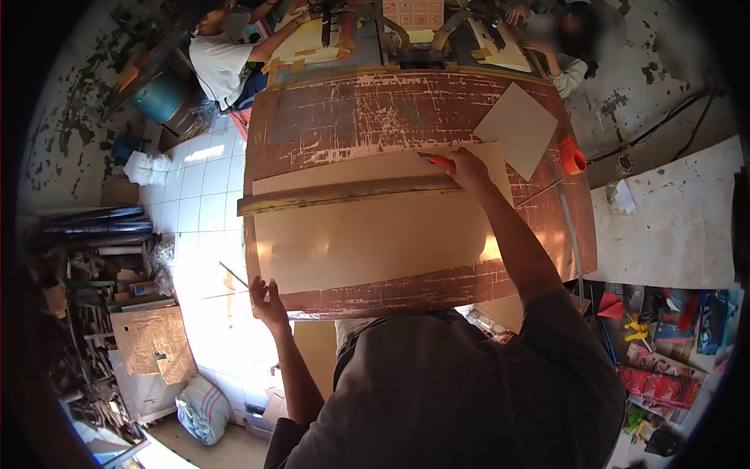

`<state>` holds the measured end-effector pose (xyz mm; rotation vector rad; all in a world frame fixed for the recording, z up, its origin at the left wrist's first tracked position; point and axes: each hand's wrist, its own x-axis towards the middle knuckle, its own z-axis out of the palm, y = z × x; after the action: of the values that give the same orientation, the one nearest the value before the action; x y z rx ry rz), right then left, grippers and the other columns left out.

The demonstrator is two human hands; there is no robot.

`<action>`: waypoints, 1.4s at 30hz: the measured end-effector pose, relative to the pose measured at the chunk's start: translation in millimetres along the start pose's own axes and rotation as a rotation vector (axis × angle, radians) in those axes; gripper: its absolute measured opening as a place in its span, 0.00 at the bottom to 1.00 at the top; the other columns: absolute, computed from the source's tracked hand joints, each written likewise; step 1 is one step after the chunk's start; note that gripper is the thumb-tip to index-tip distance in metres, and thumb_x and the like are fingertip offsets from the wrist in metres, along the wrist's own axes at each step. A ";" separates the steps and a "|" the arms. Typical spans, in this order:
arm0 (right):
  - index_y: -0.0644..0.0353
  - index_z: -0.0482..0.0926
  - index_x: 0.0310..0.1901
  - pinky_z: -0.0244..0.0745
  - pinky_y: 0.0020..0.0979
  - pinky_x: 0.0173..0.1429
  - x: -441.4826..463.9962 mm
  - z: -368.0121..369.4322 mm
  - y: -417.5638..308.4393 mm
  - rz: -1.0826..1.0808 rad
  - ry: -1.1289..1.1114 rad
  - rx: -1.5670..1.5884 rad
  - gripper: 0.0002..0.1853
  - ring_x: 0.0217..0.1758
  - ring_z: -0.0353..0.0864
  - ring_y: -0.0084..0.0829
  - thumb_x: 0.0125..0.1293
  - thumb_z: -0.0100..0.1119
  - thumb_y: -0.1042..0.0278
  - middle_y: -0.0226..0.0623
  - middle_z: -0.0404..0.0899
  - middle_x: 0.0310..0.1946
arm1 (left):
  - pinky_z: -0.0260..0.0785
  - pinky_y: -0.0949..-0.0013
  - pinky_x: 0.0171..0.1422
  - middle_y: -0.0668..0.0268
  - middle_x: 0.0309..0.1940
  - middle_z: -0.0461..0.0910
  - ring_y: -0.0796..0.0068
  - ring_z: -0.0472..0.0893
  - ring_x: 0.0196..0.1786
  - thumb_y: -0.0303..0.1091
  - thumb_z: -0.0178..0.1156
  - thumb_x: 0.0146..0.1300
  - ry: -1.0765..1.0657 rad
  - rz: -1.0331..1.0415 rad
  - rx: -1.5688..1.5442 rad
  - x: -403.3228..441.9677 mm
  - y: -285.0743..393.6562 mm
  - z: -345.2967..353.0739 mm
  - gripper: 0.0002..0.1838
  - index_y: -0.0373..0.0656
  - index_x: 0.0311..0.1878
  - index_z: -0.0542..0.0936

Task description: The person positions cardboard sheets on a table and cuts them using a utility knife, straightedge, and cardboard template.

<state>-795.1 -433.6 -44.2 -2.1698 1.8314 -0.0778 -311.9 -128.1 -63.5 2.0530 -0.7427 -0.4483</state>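
Note:
My right hand is closed around a red utility knife, its tip pointing left over the far part of a large brown cardboard sheet. A long, worn straightedge bar lies across the sheet, its right end just below my right hand. Off the sheet's near left corner, my left hand has its fingers bent at the table edge. A thin dark strip runs out to the left from these fingertips and seems pinched there; the grip itself is partly hidden.
The cardboard lies on a scratched reddish-brown table. A smaller board piece and a red tape roll are at the right. Two people work beyond the far edge. Scrap material is piled at left.

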 end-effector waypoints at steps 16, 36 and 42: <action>0.55 0.77 0.44 0.72 0.47 0.57 -7.4 27.3 25.8 -0.572 0.141 0.218 0.15 0.51 0.76 0.44 0.56 0.69 0.67 0.39 0.76 0.44 | 0.71 0.54 0.70 0.39 0.67 0.69 0.47 0.72 0.69 0.34 0.43 0.79 -0.264 -0.736 -1.012 -164.9 41.6 85.4 0.24 0.28 0.70 0.61; 0.69 0.81 0.40 0.75 0.43 0.53 5.6 33.9 26.7 -0.636 0.072 0.208 0.28 0.52 0.81 0.48 0.51 0.79 0.51 0.51 0.81 0.45 | 0.75 0.59 0.59 0.57 0.51 0.79 0.63 0.78 0.57 0.30 0.52 0.76 -0.410 -0.586 -1.452 -120.3 -5.1 154.6 0.13 0.40 0.59 0.76; 0.64 0.80 0.37 0.75 0.41 0.45 16.7 -1.1 21.9 -0.354 -0.183 0.243 0.32 0.39 0.83 0.45 0.60 0.68 0.34 0.47 0.80 0.33 | 0.82 0.56 0.46 0.61 0.42 0.79 0.60 0.84 0.46 0.37 0.56 0.77 0.086 -0.547 -1.273 -136.1 70.9 135.0 0.10 0.40 0.49 0.74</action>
<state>-813.1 -453.2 -51.5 -2.2169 1.2560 -0.1631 -514.5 -153.6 -73.1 0.9895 0.2196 -0.8448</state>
